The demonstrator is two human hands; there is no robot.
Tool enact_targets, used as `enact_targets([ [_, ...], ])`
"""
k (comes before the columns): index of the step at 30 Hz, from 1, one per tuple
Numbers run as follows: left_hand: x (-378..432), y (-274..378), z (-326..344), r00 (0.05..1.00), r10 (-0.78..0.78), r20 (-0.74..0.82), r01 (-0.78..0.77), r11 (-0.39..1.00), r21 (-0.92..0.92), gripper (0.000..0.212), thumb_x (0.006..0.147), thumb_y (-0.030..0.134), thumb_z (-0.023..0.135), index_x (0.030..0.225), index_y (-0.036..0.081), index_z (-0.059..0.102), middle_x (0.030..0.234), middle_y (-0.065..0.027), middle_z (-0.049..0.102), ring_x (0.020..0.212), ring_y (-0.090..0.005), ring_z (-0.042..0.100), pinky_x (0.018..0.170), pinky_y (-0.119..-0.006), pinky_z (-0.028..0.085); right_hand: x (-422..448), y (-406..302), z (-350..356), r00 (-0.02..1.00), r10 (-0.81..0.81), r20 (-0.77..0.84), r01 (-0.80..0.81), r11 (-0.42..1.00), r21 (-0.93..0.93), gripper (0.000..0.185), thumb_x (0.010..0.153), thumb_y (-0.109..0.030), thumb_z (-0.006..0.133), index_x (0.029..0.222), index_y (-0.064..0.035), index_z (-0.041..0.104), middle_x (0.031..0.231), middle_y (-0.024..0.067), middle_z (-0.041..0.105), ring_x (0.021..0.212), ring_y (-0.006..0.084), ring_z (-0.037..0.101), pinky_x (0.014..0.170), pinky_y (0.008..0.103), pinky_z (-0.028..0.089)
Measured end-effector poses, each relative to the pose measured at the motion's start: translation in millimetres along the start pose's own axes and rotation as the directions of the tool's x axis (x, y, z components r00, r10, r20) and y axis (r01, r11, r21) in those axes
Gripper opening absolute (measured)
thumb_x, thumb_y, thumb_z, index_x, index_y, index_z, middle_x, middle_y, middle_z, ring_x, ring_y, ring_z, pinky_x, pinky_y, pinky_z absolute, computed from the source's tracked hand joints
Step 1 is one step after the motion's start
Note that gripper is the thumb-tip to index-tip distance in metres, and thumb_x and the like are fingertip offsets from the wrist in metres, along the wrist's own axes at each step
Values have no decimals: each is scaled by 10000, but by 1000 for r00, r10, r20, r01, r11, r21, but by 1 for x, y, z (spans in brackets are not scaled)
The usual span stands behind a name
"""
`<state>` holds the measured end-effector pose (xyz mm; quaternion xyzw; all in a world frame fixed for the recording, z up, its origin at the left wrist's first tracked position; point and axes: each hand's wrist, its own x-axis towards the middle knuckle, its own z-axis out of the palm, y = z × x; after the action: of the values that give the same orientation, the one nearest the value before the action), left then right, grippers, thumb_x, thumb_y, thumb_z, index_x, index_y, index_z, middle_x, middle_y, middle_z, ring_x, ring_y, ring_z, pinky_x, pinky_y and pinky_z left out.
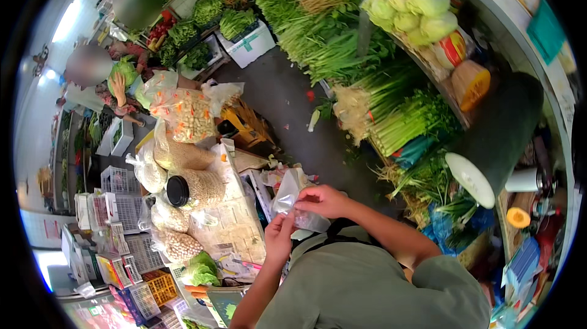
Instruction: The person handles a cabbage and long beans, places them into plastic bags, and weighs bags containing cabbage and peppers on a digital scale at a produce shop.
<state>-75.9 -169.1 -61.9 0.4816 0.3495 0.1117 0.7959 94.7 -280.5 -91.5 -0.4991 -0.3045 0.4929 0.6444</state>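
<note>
A clear plastic bag (289, 191) hangs in front of my body, pinched between the fingertips of both hands. My left hand (279, 233) grips its edge from the left and my right hand (321, 201) from the right, the fingers nearly meeting. Whether the bag holds anything is not plain. To the left of my hands lies a table covered with newspaper (238, 228). On it stand a jar with a black lid (178, 190), bags of peanuts (176, 245) and a green leafy vegetable (202, 270).
Green onions (394, 123) and celery are heaped at the right, beyond a dark floor (293, 118). A winter melon (500, 132) and a cut pumpkin (470, 84) rest on a shelf. A person at the upper left holds a cabbage (126, 72). Plastic crates (128, 212) stand at the left.
</note>
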Motion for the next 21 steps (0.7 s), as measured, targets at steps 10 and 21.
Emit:
enact_targets([
  [10,120,46,2,973,174,-151,-156,980,124,114,929,56,732,1018,-14,725,963,-56,746,854,-89,663,803,-230,511,114,-25,-79,963,-187,-196,29,791,-611,186,957,-213,653,947,-31,689,810,144,671,738,301,643,680,395,514],
  [21,316,226,21,980,178,91,-93,809,-580,55,1047,133,540,1008,127,502,698,22,426,581,-92,402,571,-287,373,241,-20,-220,882,15,-472,-376,627,-682,227,919,-157,635,1109,-38,667,1073,187,690,1001,330,677,857,411,534],
])
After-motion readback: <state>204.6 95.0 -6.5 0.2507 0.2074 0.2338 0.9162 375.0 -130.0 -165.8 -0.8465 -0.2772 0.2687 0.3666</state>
